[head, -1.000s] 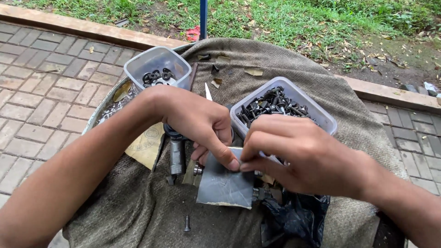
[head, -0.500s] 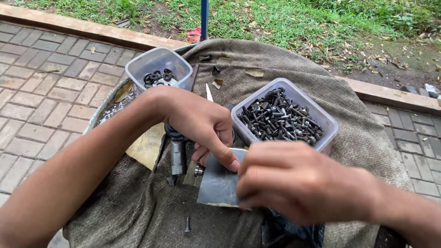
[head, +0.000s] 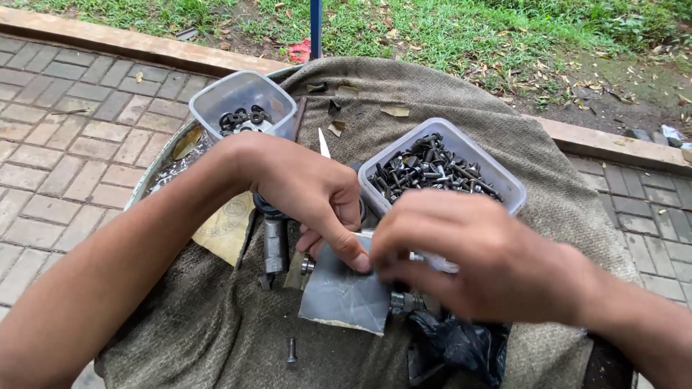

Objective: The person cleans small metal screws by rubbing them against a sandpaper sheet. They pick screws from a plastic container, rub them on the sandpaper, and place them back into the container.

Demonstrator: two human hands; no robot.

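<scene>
Both hands meet over a grey square of sandpaper (head: 339, 295) that lies on a brown cloth (head: 548, 166) spread over a round table. The left hand (head: 310, 191) comes in from the near left, its fingers curled narrow and its fingertips pressing the far edge of the sheet. The right hand (head: 476, 256) reaches in from the right with bent fingers closed over something small at the sheet's right edge; what it holds is hidden. A threaded bolt (head: 405, 301) shows just below that hand, touching the sheet's right edge. A dark metal tool (head: 274, 245) lies just left of the sheet. Farther off stand two clear plastic tubs: the right tub (head: 504, 189) is full of dark bolts, the left tub (head: 216, 104) holds black washers. A lone screw (head: 290, 350) lies near, on the cloth.
</scene>
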